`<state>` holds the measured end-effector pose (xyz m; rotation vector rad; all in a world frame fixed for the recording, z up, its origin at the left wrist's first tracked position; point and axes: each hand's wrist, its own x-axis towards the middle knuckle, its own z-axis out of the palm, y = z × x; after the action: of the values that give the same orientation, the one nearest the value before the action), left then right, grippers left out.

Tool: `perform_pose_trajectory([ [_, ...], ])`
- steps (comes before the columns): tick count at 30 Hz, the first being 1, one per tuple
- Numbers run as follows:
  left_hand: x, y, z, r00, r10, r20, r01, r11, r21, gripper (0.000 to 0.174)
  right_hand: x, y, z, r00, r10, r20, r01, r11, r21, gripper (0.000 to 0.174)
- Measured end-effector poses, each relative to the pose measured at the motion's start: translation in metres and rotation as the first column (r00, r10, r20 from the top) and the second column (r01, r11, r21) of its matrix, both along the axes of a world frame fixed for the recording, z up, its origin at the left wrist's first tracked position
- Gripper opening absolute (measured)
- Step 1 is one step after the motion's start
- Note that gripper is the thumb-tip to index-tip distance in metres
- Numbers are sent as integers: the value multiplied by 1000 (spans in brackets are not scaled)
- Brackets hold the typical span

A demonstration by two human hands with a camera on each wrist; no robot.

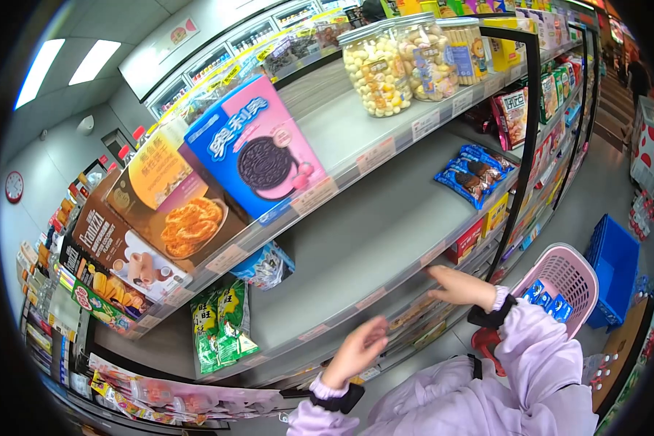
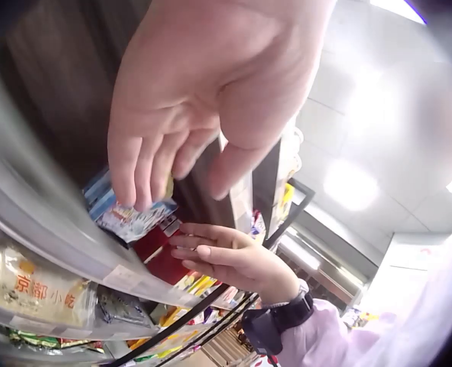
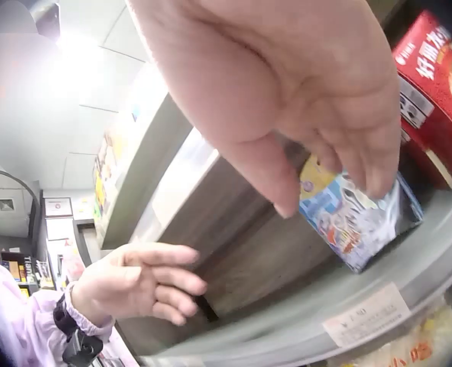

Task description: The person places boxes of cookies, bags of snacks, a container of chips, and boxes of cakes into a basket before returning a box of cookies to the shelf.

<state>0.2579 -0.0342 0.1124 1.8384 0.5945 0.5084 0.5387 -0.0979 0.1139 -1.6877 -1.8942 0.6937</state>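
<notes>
Shelf edge (image 3: pixel 409 275), one blue packet (image 3: pixel 348 222): my right hand (image 3: pixel 287 76), loosely spread, fingertips (image 3: pixel 379 168) at the packet; left hand (image 3: pixel 134 283) relaxed, empty.

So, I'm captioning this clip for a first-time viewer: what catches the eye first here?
The big blue-and-pink Oreo box leaning on the upper shelf, with clear jars of snacks further along it. Lower down, the right hand and left hand both reach, open and empty, toward a lower shelf edge, and a pink basket holding blue packets sits beside the right arm.
</notes>
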Motion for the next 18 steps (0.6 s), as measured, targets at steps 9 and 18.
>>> perform_pose_trajectory([
  [9, 100, 87, -106, 897, 432, -92, -419, 899, 130, 45, 10, 60, -86, 921, -263, -287, 342, 899, 272, 60],
  [18, 118, 86, -90, 869, 496, 1, -471, 826, 310, 43, 19, 77, -105, 902, -285, -324, 392, 855, 340, 49],
])
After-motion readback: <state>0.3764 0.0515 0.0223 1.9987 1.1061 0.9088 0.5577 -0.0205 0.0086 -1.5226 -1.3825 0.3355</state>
